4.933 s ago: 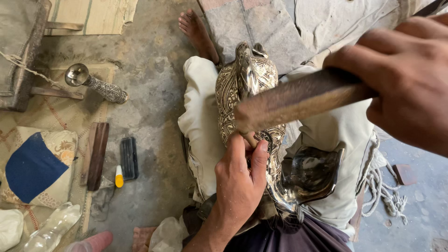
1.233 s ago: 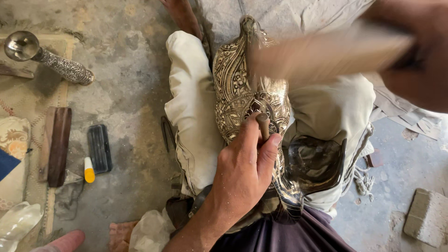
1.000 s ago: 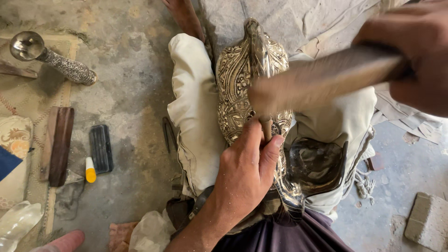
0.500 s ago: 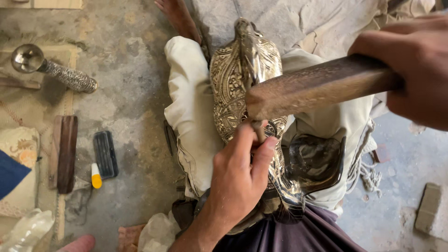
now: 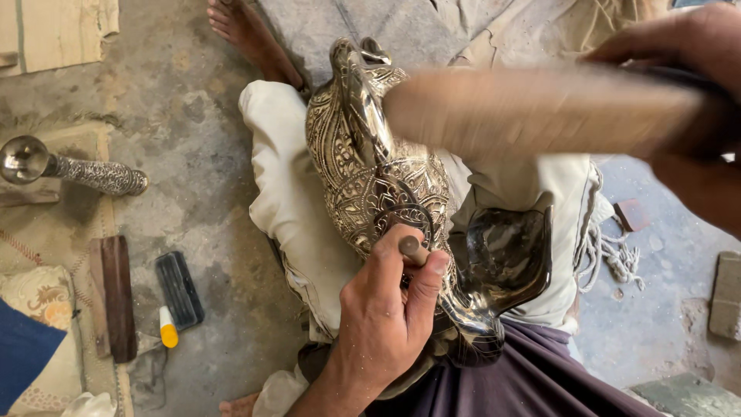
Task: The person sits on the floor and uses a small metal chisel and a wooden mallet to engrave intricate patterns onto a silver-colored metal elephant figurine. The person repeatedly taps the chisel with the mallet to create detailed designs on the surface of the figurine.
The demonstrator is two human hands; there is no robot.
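An ornate engraved silver metal piece [image 5: 363,162] lies on a cream cloth [image 5: 282,193] across my lap. My left hand [image 5: 386,309] grips a small punch [image 5: 411,249], its tip set against the metal's patterned surface. My right hand [image 5: 687,116], at the upper right, holds a wooden mallet [image 5: 532,112] that is blurred with motion above the punch. A smooth polished part of the metal piece [image 5: 505,259] curves out to the right of my left hand.
On the concrete floor at left lie a silver ornate handle with a round end [image 5: 69,170], a dark wooden block [image 5: 112,305], a black flat tool [image 5: 179,289] and a small yellow-and-white tube [image 5: 167,328]. A bare foot [image 5: 251,38] rests at the top. A stone block [image 5: 725,297] sits at right.
The wooden mallet has swung up off the punch and is blurred now. My left hand keeps the punch on the metal in nearly the same spot.
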